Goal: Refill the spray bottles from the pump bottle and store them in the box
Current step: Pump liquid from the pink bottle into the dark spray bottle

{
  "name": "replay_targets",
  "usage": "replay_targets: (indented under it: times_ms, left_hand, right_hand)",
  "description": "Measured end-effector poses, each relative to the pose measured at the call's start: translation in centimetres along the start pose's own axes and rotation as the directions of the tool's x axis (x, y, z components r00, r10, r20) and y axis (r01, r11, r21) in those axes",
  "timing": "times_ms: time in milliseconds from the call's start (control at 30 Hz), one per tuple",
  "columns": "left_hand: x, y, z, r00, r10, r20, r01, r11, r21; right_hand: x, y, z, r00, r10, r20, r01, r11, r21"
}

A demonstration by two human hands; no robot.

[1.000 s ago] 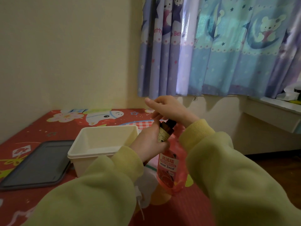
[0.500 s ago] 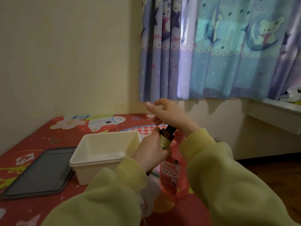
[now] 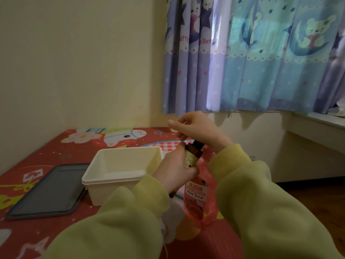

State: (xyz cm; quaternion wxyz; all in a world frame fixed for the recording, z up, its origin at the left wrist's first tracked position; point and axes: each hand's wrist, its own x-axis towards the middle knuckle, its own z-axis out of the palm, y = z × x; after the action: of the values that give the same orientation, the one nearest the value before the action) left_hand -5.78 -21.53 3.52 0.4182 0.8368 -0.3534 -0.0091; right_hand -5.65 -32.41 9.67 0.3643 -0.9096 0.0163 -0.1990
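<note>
You are gripping a small dark spray bottle (image 3: 193,153) in your left hand (image 3: 173,171), fingers wrapped round its cream label, and you are holding it upright just above the table. Your right hand (image 3: 199,129) is hovering right over the top of that bottle, with the thumb sticking out to the left and the other fingers curling down towards the neck. Those fingers are hiding the bottle's top, so it is not possible to tell whether they are pinching anything or only resting there.

The pink pump bottle (image 3: 196,200) is standing on the table directly behind the spray bottle, between your two forearms. Its red label is facing you and its head is hiding under your right wrist. The white box (image 3: 112,181) is sitting just to the left of your left hand, open at the top, with only pale walls and floor showing inside. A dark flat tray (image 3: 46,191) is lying beside the box, further left. A white cloth (image 3: 174,217) is lying under your left wrist. A red cartoon-print cover (image 3: 78,146) is covering the table, and blue and purple curtains (image 3: 261,71) are hanging behind it. Both your arms are wearing pale green sleeves (image 3: 261,212).
</note>
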Motion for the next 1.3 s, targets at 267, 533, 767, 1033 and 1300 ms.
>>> replay_targets:
  times_ms: [267, 533, 767, 1033, 1300]
  left_hand:
    - [-0.3, 0.0, -0.4, 1.0, 0.014, 0.011, -0.014, 1.0, 0.004]
    - [-0.2, 0.3, -0.4, 1.0, 0.027, -0.001, -0.027, 0.998, -0.053]
    - [0.0, -0.6, 0.0, 1.0, 0.017, 0.013, -0.017, 1.0, -0.015]
    - [0.1, 0.7, -0.9, 0.999, 0.031, 0.029, -0.03, 0.999, -0.025]
    - [0.2, -0.5, 0.1, 0.999, 0.022, 0.031, -0.021, 0.999, -0.03]
  right_hand:
    - [0.1, -0.4, 0.4, 0.998, -0.014, 0.063, 0.025, 0.985, -0.173]
    - [0.6, 0.0, -0.1, 0.998, -0.063, -0.017, 0.059, 0.981, -0.183]
    - [0.5, 0.6, 0.8, 0.999, -0.054, 0.0, 0.053, 0.982, -0.184]
    - [0.4, -1.1, -0.7, 0.996, -0.014, 0.092, 0.019, 0.998, -0.057]
    - [0.0, 0.1, 0.4, 0.999, -0.031, 0.023, 0.034, 0.989, -0.146]
